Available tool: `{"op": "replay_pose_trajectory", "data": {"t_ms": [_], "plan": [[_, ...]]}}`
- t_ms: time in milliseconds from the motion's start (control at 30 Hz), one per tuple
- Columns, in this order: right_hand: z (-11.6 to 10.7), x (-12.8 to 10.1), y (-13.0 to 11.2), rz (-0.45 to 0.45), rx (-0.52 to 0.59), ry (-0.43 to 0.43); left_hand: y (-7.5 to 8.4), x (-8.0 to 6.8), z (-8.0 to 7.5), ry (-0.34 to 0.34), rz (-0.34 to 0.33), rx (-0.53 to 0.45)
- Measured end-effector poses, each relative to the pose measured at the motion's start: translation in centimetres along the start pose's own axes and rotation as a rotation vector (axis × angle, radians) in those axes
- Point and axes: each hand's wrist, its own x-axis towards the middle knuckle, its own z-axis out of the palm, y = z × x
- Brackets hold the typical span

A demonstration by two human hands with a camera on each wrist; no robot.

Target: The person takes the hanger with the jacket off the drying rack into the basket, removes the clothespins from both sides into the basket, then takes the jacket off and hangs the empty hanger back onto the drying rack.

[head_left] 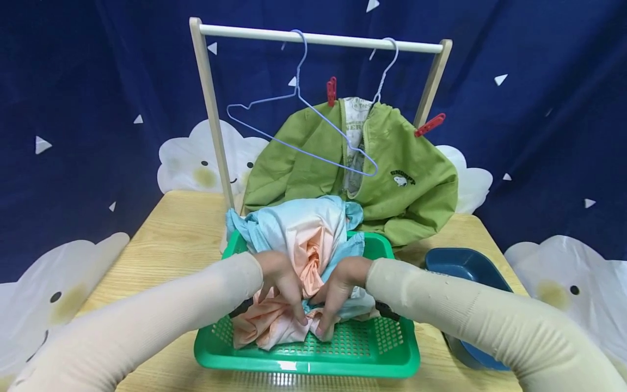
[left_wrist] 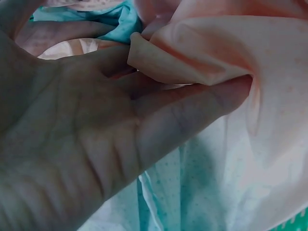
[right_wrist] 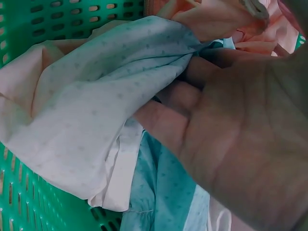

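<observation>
A thin garment (head_left: 313, 218), fading from light blue to peach with small dots, lies bunched in a green basket (head_left: 303, 367) and over its far rim. My left hand (head_left: 284, 280) grips its peach folds, seen in the left wrist view with the fingers tucked under the fabric (left_wrist: 202, 48). Close beside it, my right hand (head_left: 343, 283) holds the near part of the same garment. In the right wrist view its fingers curl into the pale blue cloth (right_wrist: 96, 115). Most fingertips are hidden by the folds.
Behind the basket, a green jacket (head_left: 303, 141) hangs with red clothespins (head_left: 431, 124) on a rack with a white bar (head_left: 318, 38). A bare lilac hanger (head_left: 313, 158) hangs in front. The wooden table (head_left: 181, 234) also bears a dark blue bin (head_left: 465, 267) at right.
</observation>
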Motion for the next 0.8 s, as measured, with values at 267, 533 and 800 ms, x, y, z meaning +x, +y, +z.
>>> {"op": "replay_pose_trajectory", "data": {"t_ms": [267, 533, 800], "plan": [[0.31, -0.19, 0.18, 0.03, 0.011, -0.017, -0.02, 0.24, 0.0, 0.002, 0.029, 0.015], [0.18, -0.02, -0.19, 0.06, -0.003, -0.025, -0.11, 0.29, -0.02, 0.006, 0.032, 0.019], [0.6, 0.02, -0.69, 0.057, -0.045, 0.0, -0.06, 0.34, 0.33, 0.029, 0.017, 0.005]]}}
